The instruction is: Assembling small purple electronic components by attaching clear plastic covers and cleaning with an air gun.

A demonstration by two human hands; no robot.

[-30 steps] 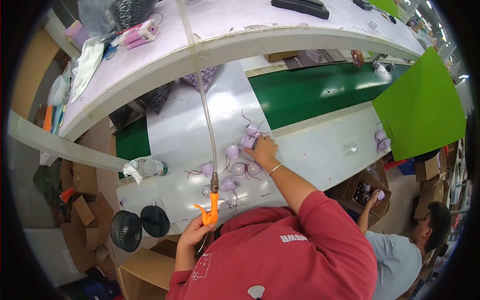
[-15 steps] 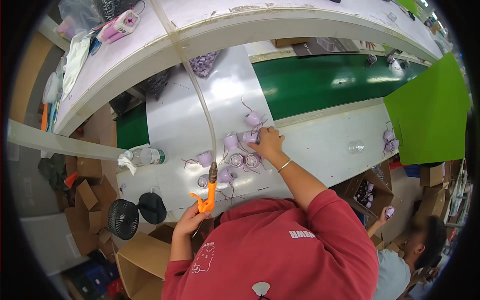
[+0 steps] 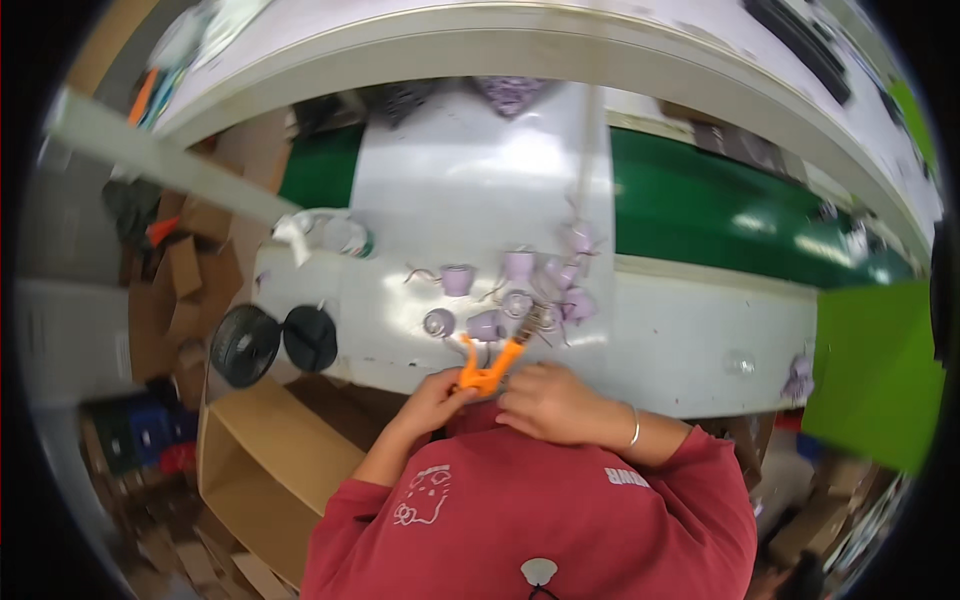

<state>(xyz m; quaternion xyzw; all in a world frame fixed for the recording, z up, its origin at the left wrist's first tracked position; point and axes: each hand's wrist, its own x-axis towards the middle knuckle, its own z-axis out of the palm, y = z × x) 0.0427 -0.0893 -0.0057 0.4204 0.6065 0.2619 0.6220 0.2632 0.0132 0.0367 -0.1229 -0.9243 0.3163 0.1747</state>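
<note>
Our left hand is wrapped round the orange gun; our right hand curls just beside it, and through the blur we cannot tell whether it holds anything. We judge the step to be two-handed work at the gun, and the next move calls for a steady grip and aim. Beyond, lilac cups with wires sit grouped on the surface. Against the earlier frame, our right hand is back from the cups.
</note>
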